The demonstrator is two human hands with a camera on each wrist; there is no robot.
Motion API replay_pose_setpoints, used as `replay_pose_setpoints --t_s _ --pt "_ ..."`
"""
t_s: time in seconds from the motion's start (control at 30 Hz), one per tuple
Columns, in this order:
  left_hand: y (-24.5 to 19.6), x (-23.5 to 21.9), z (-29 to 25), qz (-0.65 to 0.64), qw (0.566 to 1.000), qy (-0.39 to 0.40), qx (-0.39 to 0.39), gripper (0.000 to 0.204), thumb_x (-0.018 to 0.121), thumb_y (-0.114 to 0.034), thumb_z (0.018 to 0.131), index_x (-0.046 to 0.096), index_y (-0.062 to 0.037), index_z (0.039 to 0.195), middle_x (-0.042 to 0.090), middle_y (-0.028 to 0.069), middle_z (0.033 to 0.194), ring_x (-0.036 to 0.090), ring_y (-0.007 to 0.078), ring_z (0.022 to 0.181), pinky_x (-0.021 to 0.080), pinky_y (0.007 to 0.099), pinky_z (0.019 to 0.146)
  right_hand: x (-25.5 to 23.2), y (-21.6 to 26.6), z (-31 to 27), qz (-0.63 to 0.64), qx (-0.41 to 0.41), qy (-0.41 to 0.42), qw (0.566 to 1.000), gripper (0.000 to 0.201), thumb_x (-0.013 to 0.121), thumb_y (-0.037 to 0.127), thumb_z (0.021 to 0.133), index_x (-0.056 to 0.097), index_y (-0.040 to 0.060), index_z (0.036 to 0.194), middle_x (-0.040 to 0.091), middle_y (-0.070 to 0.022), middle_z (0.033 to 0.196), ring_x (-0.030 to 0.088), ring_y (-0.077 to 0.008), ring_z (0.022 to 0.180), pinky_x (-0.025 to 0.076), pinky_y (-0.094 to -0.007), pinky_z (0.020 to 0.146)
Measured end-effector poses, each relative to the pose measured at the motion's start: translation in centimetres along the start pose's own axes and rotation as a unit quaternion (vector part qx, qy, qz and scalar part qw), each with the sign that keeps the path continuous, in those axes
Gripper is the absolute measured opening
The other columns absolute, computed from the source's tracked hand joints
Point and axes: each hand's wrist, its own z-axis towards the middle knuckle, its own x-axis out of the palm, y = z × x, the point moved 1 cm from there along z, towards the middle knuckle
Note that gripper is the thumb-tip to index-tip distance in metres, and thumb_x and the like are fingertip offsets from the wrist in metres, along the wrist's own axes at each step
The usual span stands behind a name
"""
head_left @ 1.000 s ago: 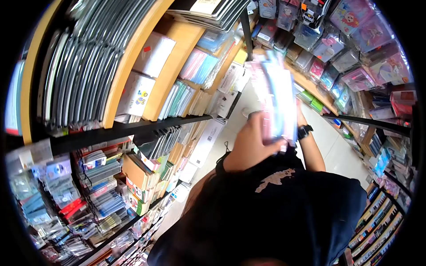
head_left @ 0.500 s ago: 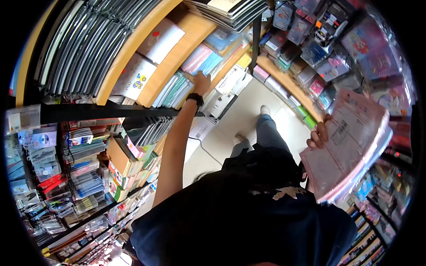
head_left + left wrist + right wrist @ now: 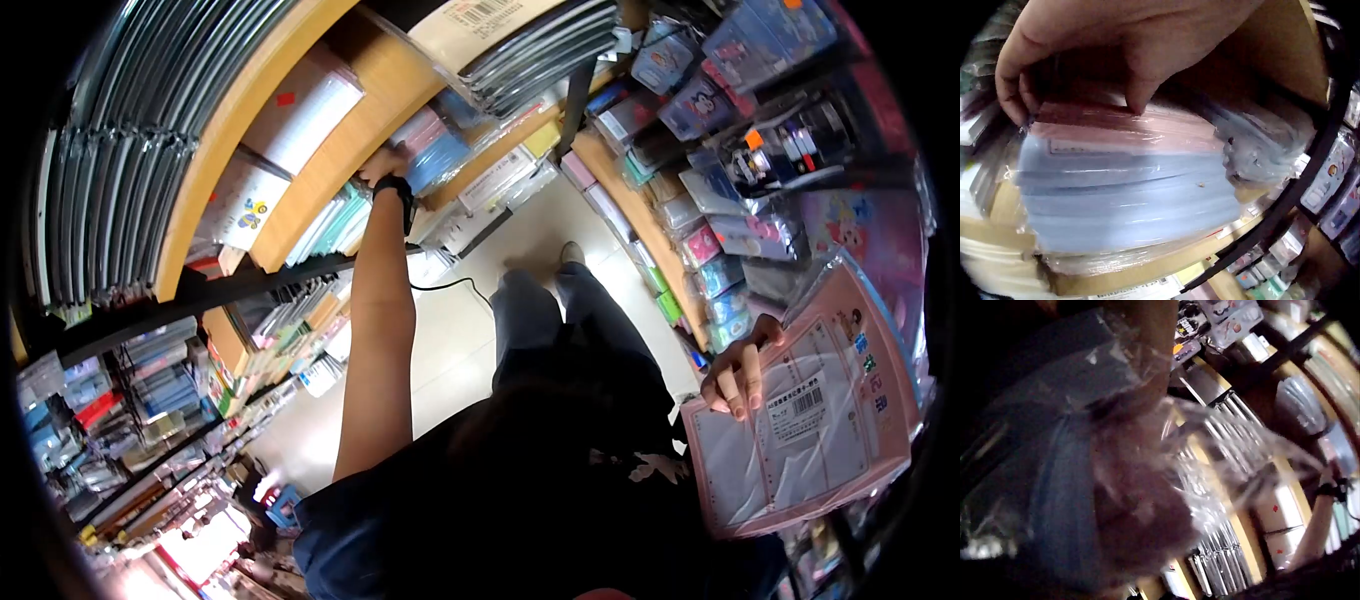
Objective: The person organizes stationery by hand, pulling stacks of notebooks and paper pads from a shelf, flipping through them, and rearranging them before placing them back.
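Observation:
My left hand (image 3: 385, 165) reaches into the shelf at a stack of plastic-wrapped pads. In the left wrist view its thumb (image 3: 1140, 94) presses on the pink pads (image 3: 1110, 128), and its fingers curl down over their left end. Blue pads (image 3: 1129, 194) lie against the pink ones, all in clear wrap. Out to the right, my right hand (image 3: 740, 375) grips a bundle of wrapped pads (image 3: 725, 470) at its edge. The front one is pink with a barcode label, and blue shows behind it. In the right wrist view the bundle's blue edges (image 3: 1066, 500) are dark and blurred.
Wooden shelf boards (image 3: 340, 145) and a black rail (image 3: 200, 290) run along the left. Black-edged folders (image 3: 110, 190) and mint-coloured packs (image 3: 335, 225) stand near. Hanging packaged goods (image 3: 740, 215) line the right side. A black cable (image 3: 450, 287) lies on the pale floor.
Both hands held the bundle together at first. The right hand then carried it out to the right, while the left hand reached to the shelf stack and now takes hold of pink pads.

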Motion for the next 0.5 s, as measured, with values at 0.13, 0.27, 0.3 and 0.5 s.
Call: replay_pose_setpoints --t_s 0.13,0.27,0.3,0.5 --pt "1.3 2.3 2.7 0.011 1.0 0.028 0.001 0.071 0.056 -0.051 0.064 0.025 -0.0226 0.122 0.023 0.0176 0.123 0.031 0.0371 0.106 0.031 0.0449 0.084 -1.3 1.2 1.4 0.023 0.006 0.028 0.999 0.04 0.031 0.007 0.084 0.018 0.0209 0.12 0.049 -0.0136 0.087 0.054 -0.0278 0.076 0.039 -0.0347 0.058" --pt "0.8 2.0 1.7 0.013 0.996 0.044 -0.072 0.077 0.05 -0.056 0.063 0.031 -0.0109 0.122 0.029 0.0094 0.126 0.026 0.0258 0.117 0.024 0.0355 0.092 -2.1 1.9 2.7 0.028 0.042 0.072 0.996 0.038 0.029 0.009 0.085 0.018 0.0199 0.119 0.05 -0.0142 0.085 0.053 -0.0285 0.075 0.039 -0.0347 0.057" --pt "1.0 2.1 1.5 0.008 0.996 0.045 -0.076 0.077 0.05 -0.056 0.063 0.031 -0.0109 0.122 0.029 0.0094 0.126 0.026 0.0258 0.117 0.024 0.0355 0.092 -2.2 2.0 2.6 0.037 0.047 0.094 0.994 0.035 0.028 0.019 0.086 0.017 0.0208 0.119 0.048 -0.0148 0.09 0.052 -0.0288 0.08 0.037 -0.0364 0.06" --pt "2.3 3.3 3.0 -0.082 0.995 0.042 -0.047 0.074 0.05 -0.056 0.062 0.034 -0.0129 0.12 0.032 0.0064 0.125 0.028 0.0185 0.116 0.021 0.0367 0.095 -1.5 2.3 2.2 0.012 0.02 0.061 0.998 0.035 0.025 0.028 0.086 0.014 0.0233 0.119 0.047 -0.0155 0.091 0.051 -0.0293 0.08 0.035 -0.037 0.06"
